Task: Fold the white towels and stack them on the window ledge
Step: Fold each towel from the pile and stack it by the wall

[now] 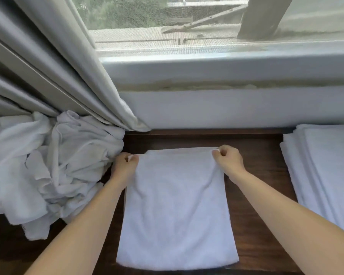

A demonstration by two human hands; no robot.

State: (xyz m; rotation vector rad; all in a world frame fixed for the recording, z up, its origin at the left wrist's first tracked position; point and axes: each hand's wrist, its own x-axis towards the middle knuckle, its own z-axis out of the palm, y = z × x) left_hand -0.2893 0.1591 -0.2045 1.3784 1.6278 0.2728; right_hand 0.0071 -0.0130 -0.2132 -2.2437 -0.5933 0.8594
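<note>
Towel: where it lies flat on the dark wooden ledge (262,155), the white terry towel (177,211) stretches between both hands
Left hand (125,165): pinched on far left corner
Right hand (228,158): pinched on far right corner

Flat towel (177,211): white terry cloth, matt, showing fine nubby pile, lying soft with shallow creases. Heap of unfolded towels (48,167) at ledge's left edge: same white cloth, crumpling into rough folds, some hems fraying. Folded stack (324,171) at right edge: matching matt terry. Ledge (254,155): dark brown wood, smooth, showing grain and faint sheen. Curtain (54,62): grey woven fabric, smooth, catching slight satin gloss. Window screen (167,20): fine mesh, dulling view. Wall below sill (226,108): white paint, matt.
</note>
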